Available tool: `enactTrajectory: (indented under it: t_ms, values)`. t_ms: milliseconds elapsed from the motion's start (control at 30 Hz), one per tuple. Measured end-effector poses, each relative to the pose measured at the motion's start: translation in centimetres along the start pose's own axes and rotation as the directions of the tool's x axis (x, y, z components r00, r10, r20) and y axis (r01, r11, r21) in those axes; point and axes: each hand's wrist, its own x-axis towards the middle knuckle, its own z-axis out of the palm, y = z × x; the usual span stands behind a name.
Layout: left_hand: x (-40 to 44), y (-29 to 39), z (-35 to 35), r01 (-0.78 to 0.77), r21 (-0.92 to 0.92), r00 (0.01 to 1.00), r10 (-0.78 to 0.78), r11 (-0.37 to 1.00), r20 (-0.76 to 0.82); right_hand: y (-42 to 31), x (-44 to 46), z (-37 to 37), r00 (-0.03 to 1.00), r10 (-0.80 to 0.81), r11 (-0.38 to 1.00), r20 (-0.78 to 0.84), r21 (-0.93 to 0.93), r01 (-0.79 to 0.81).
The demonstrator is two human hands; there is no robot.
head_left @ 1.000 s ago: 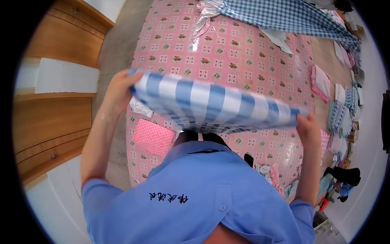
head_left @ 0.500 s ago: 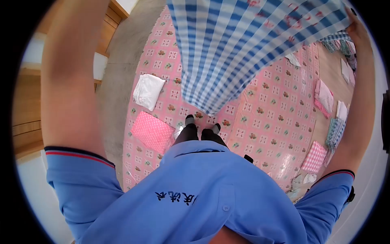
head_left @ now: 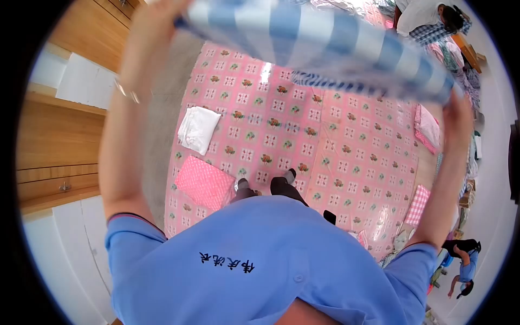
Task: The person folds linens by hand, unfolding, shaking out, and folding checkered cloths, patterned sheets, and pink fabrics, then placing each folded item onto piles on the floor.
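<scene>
A large blue-and-white checked cloth (head_left: pixel 325 40) is stretched in the air between my two hands, blurred by motion. At the upper left, my left hand (head_left: pixel 165 13) grips one corner of it. On the right, my right hand (head_left: pixel 457 111) holds the opposite corner. The cloth's lower part hangs over the pink patterned floor sheet (head_left: pixel 271 124). Below it on the sheet lie a folded white cloth (head_left: pixel 199 130) and a pink dotted folded cloth (head_left: pixel 205 182), near my feet.
Wooden cabinets (head_left: pixel 65 141) stand along the left. On the right are a pink-and-white folded cloth (head_left: pixel 428 128), a pink checked cloth (head_left: pixel 417 206) and piles of fabric. One person (head_left: pixel 422 16) bends at the upper right, another (head_left: pixel 467 268) is at the lower right.
Both hands have shifted, the right one down and inward. The cloth, spread out high ahead half a second ago, is now a taut band between them. A person has come into view at the upper right.
</scene>
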Motion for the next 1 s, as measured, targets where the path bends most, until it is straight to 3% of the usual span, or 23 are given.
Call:
enactTrajectory:
  t_ms: [33,67,100,133,200,233,300,367,400,433,500,567,633,667,700,767,833,900,933,1000]
  values:
    - [-3.1,-1.6,-0.2,0.066,0.067,0.998,-0.067,0.996,0.011,3.3,-3.4,-1.1,0.999,0.052,0.993,-0.010,-0.102,-0.053]
    - [-5.7,-3.8,-0.6,0.130,0.135,0.991,-0.134,0.982,0.017,5.5,-8.2,0.7,0.990,0.127,0.992,-0.064,-0.004,-0.127]
    - [-8.3,-6.7,-1.0,0.124,0.122,0.991,-0.129,0.985,0.035,9.6,-12.1,-0.8,0.952,0.207,0.969,-0.224,-0.090,-0.232]
    - [-11.1,-9.0,-1.4,0.229,0.072,0.970,-0.234,0.971,0.069,12.5,-15.9,0.3,0.969,0.217,0.975,-0.122,-0.024,-0.221]
    - [-16.1,-14.2,-1.7,0.317,0.144,0.941,-0.330,0.937,0.075,19.5,-23.7,0.5,0.867,0.409,0.912,-0.284,0.109,-0.395]
    - [-18.4,-16.7,-2.0,0.384,0.222,0.904,-0.414,0.896,0.109,22.6,-27.0,0.7,0.800,0.524,0.851,-0.292,0.221,-0.477]
    - [-23.5,-21.2,-1.7,0.359,0.245,0.909,-0.397,0.900,0.127,29.6,-33.0,-0.4,0.669,0.673,0.740,-0.316,0.287,-0.609]
    - [-29.6,-27.7,-1.6,0.445,0.285,0.873,-0.482,0.849,0.074,35.9,-38.8,-3.6,0.398,0.818,0.536,-0.415,0.301,-0.789]
    - [-32.0,-29.4,-1.7,0.482,0.315,0.857,-0.515,0.817,0.025,40.3,-42.6,-6.6,0.519,0.786,0.542,-0.337,-0.031,-0.840]
    - [-34.1,-30.4,-1.7,0.520,0.343,0.838,-0.546,0.782,-0.025,43.1,-44.7,-9.0,0.611,0.761,0.519,-0.219,-0.359,-0.776]
    - [-37.8,-31.5,-1.5,0.595,0.348,0.791,-0.604,0.724,-0.096,40.0,-43.3,-4.1,0.239,0.916,0.294,-0.323,0.135,-0.946]
    - [-41.2,-30.9,-0.7,0.677,0.355,0.722,-0.675,0.645,-0.151,37.9,-43.5,-2.7,0.201,0.920,0.235,-0.338,0.064,-0.970]
    - [-43.1,-30.0,0.8,0.855,-0.044,0.499,-0.843,0.517,-0.198,37.3,-43.3,-3.8,0.175,0.952,0.148,-0.251,-0.122,-0.981]
    - [-43.1,-29.6,1.2,0.925,0.084,0.379,-0.889,0.370,-0.256,37.1,-42.5,-4.6,0.179,0.972,0.163,-0.152,-0.115,-0.980]
    - [-43.4,-29.6,1.8,0.932,0.081,0.363,-0.893,0.354,-0.268,36.7,-41.5,-5.0,0.163,0.976,0.146,-0.144,-0.120,-0.982]
    - [-43.3,-30.3,2.5,0.866,0.004,0.463,-0.799,0.500,-0.385,36.2,-39.0,-5.2,0.048,0.995,0.044,-0.086,-0.057,-0.997]
    - [-41.5,-31.4,3.7,0.868,0.050,0.468,-0.781,0.493,-0.414,36.6,-36.0,-6.5,0.049,0.999,0.047,-0.020,-0.073,-0.996]
    - [-39.9,-32.5,3.7,0.925,0.219,0.378,-0.798,0.309,-0.470,38.2,-33.0,-6.8,0.039,0.999,0.037,-0.033,-0.055,-0.998]
    - [-38.9,-33.3,3.4,0.928,0.217,0.372,-0.801,0.304,-0.468,39.5,-31.6,-6.7,0.046,0.999,0.046,0.005,-0.063,-0.997]
    - [-36.7,-36.0,2.0,0.906,-0.057,0.349,-0.819,0.418,-0.456,42.2,-28.1,-6.5,0.147,0.978,0.156,0.151,-0.047,-0.987]
